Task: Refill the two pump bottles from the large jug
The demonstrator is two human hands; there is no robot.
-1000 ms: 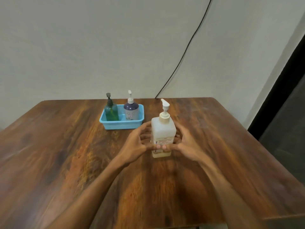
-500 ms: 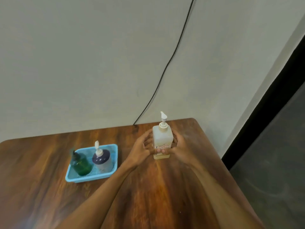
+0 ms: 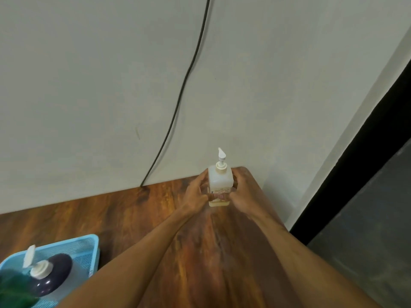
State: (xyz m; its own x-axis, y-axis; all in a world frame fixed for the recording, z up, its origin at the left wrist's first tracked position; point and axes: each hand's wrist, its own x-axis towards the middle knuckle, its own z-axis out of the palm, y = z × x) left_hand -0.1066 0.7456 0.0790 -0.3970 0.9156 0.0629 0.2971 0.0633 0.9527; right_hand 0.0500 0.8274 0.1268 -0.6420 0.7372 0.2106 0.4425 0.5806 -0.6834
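One translucent white pump bottle [image 3: 220, 181] stands upright near the far right corner of the wooden table [image 3: 200, 252]. The left hand [image 3: 195, 196] and right hand [image 3: 242, 196] both grasp its sides. One blue basket [image 3: 89, 243] holds two pump bottles: one green bottle [image 3: 13, 287] and one dark bottle [image 3: 55, 274].

The big white jug [image 3: 220, 181] with a pump top stands straight up by the far right corner of the table [image 3: 155, 218], held by the left hand [image 3: 195, 197] and right hand [image 3: 243, 196]. The purple pump bottle [image 3: 53, 276] and green pump bottle [image 3: 13, 287] sit together in a blue tray [image 3: 89, 243], well apart to its left.
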